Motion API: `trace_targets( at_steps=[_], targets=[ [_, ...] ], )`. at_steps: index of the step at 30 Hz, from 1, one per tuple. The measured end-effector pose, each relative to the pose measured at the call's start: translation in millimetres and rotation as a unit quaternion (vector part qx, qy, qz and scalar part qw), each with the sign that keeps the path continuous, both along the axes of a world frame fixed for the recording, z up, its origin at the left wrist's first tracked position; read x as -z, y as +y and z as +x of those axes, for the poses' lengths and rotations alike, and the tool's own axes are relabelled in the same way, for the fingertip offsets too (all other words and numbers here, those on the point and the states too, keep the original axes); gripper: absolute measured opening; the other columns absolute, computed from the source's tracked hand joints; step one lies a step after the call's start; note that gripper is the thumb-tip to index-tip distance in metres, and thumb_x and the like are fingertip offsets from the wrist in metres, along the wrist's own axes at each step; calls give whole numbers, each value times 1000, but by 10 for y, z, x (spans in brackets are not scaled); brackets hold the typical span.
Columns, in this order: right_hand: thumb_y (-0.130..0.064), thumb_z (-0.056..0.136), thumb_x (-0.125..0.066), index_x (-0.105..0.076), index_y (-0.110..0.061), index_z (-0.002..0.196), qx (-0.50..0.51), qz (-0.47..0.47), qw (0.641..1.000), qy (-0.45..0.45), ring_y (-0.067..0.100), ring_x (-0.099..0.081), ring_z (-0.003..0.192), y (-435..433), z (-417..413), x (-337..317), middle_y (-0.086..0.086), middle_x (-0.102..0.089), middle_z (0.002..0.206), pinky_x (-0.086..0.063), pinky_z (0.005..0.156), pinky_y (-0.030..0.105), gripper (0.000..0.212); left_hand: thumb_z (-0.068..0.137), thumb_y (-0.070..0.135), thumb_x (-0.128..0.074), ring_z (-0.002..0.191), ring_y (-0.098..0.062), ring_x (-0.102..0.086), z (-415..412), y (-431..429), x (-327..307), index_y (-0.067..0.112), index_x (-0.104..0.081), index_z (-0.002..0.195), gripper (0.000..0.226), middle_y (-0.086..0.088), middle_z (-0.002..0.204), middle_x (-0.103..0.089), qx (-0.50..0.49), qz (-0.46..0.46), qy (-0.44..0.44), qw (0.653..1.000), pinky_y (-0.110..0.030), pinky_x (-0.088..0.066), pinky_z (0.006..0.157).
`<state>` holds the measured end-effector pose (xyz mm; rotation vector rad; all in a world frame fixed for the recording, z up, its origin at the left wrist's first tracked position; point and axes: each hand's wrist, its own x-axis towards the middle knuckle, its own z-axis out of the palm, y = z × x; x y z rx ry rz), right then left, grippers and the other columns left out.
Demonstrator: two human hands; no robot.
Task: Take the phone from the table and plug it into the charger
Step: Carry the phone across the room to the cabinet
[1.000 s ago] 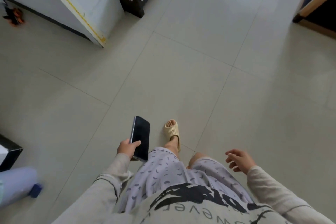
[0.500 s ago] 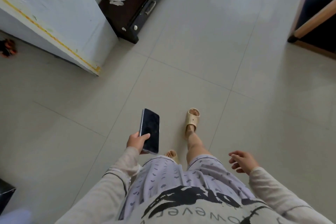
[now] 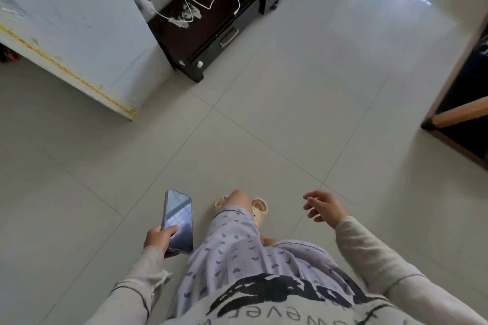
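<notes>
My left hand [image 3: 158,240] holds a dark phone [image 3: 178,220] by its lower end, screen up, low at the left over the tiled floor. My right hand [image 3: 324,206] hangs free at the right with its fingers loosely apart and nothing in it. Far ahead, a white charger plug [image 3: 146,6] sits in a wall socket beside the pale wall corner. Its white cable [image 3: 211,4] snakes across the top of a low dark cabinet [image 3: 211,34], ending near the cabinet's front edge.
A pale blue wall block with a yellow-edged base [image 3: 79,34] juts out at the left. A wooden-framed piece of furniture [image 3: 459,113] stands at the right edge. Light tiled floor [image 3: 290,126] stretches between me and the cabinet. My feet in beige slippers [image 3: 260,208] are below.
I have walked forward; the cabinet, charger and cable have come nearer and lower in view. The phone stays in my left hand, and my right hand has swung up a little.
</notes>
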<state>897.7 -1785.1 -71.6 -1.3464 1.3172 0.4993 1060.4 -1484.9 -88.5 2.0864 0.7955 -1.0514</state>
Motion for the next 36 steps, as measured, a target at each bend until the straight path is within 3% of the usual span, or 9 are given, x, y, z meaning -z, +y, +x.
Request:
trace_targets(
  at_steps=[10,13,16,19,23,28,30,33,36],
  targets=[
    [-2,94,-40,-56,9,115,-28,0,999,42,14,-47,51,-937,790,222,3,-54,65,-38,43,18,29,85,1,-57,79,-34,-50,1023,-1145,148,-9,-56,119,35,-17,98,-52,-20,-25,2,999,-15,-34,19],
    [-3,93,-41,-56,9,115,-29,7,996,83,16,-47,52,-1254,1037,243,4,-53,65,-37,48,23,29,84,0,-58,67,-28,-50,1462,-1550,105,-9,-59,115,33,-16,95,-55,-19,-41,2,999,-12,-37,23],
    [-3,94,-41,-56,10,116,-19,-1,994,106,17,-46,50,-1424,1087,232,5,-52,63,-35,46,22,29,83,1,-59,75,-29,-54,1687,-1849,61,-11,-60,112,32,-16,91,-56,-10,-77,-8,997,-25,-54,60],
    [-3,94,-41,-55,12,115,-8,-10,994,110,18,-46,49,-1761,1383,220,6,-52,62,-35,43,19,29,83,4,-59,87,-30,-54,2139,-2266,18,-8,-61,109,29,-17,93,-58,7,-81,-8,997,-48,-50,91],
    [-4,94,-41,-55,10,115,-11,-11,994,104,17,-46,49,-2227,1748,169,5,-52,63,-35,35,14,29,84,6,-59,85,-27,-53,2570,-2784,-82,-2,-63,106,24,-16,90,-60,27,-96,-24,995,-33,-44,75],
    [-5,94,-41,-56,7,114,-36,-5,995,94,17,-47,50,-2786,2215,203,5,-53,65,-36,35,13,28,84,6,-58,86,-31,-54,2902,-3270,-24,-6,-61,112,31,-17,92,-59,17,-95,-23,995,-49,-50,94],
    [-4,94,-41,-56,5,111,-54,8,995,85,17,-46,48,-3006,2450,233,6,-52,64,-34,31,11,24,85,7,-56,87,-31,-54,2977,-3419,15,-6,-60,115,33,-18,96,-60,18,-82,-31,996,-42,-51,88],
    [-1,94,-41,-52,0,96,-85,14,994,70,13,-48,34,-3375,2891,217,8,-49,60,-31,27,8,11,86,7,-55,92,-33,-57,3024,-3608,61,-4,-59,119,35,-23,110,-64,-5,-47,-33,998,-34,-47,77],
    [2,94,-40,-50,-1,93,-129,17,990,46,2,-44,19,-3764,3333,154,9,-48,59,-29,25,7,11,85,5,-56,87,-30,-55,2974,-3742,95,-9,-60,114,32,-17,95,-60,-45,-25,-21,998,-31,-42,75]
  ],
)
